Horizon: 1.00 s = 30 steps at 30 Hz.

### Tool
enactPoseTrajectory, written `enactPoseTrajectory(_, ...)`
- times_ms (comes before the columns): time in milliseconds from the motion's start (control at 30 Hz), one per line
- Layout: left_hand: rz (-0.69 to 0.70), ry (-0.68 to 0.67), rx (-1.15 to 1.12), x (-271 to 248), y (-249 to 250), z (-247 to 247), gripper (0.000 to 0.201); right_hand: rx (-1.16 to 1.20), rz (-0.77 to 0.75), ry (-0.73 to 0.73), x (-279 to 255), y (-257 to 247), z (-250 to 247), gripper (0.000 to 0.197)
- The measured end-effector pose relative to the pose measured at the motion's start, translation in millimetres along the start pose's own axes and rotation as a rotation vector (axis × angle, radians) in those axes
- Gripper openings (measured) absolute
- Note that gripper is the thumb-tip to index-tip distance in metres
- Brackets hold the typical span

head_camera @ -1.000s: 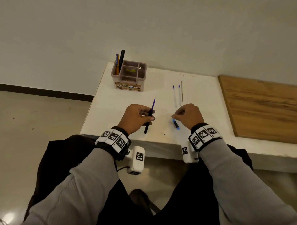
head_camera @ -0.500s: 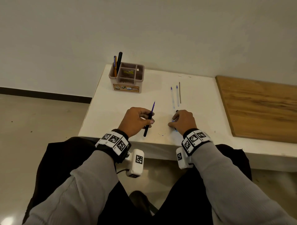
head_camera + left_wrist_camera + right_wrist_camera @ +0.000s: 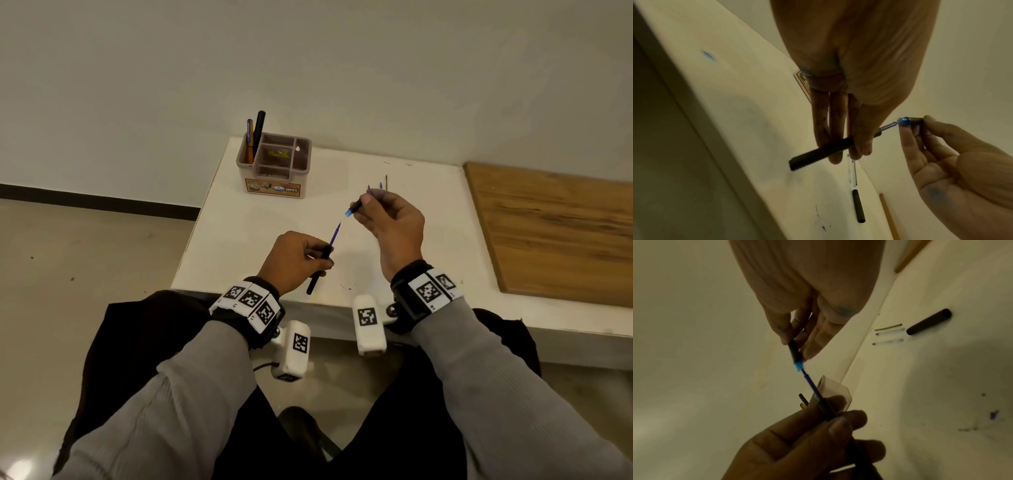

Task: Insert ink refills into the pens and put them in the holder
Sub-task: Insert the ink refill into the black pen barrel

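Observation:
My left hand (image 3: 322, 257) grips a black pen barrel (image 3: 317, 274) above the table's front edge. A blue refill (image 3: 335, 234) sticks out of the barrel's upper end, pointing up and right. My right hand (image 3: 361, 209) pinches a short black tip piece with a blue end (image 3: 352, 209). In the wrist views that tip piece (image 3: 908, 121) meets the point of the refill (image 3: 809, 381). The pink holder (image 3: 301, 178) stands at the table's back left, with pens (image 3: 255, 137) upright in its left compartment.
Three spare refills (image 3: 380, 186) lie on the white table (image 3: 239, 233) beyond my right hand. Another black barrel (image 3: 929, 323) lies next to them. A wooden board (image 3: 555, 233) covers the right side. The floor drops away at the left.
My right hand has lifted off the table with the tip piece and carried it up to the refill's point. My left hand has stayed in place, holding the barrel.

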<state>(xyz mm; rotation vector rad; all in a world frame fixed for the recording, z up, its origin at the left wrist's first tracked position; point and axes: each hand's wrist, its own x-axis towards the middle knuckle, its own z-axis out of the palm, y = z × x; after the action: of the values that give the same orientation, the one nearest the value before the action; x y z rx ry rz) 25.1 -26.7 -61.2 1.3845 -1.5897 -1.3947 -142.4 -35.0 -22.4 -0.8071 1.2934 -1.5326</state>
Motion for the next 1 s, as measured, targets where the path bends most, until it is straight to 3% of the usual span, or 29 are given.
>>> enactPoseTrajectory(133, 0.005, 0.005, 0.005, 0, 0, 0, 0.027, -0.044, 0.041, -0.157, -6, 3, 0, 0.011)
enactPoseTrajectory(600, 0.04, 0.031, 0.01, 2, 0, 0, 0.029, -0.254, 0.067, -0.353, 0, 13, -10, 0.011)
enactPoseTrajectory(867, 0.064, 0.021, -0.029, 0, 1, 2, 0.028, -0.45, 0.041, -0.299, -1, 20, -6, 0.016)
enactPoseTrajectory(1000, 0.081, 0.037, -0.088, 2, 2, 1, 0.026, -0.292, 0.105, -0.482, -2, 20, -12, 0.021)
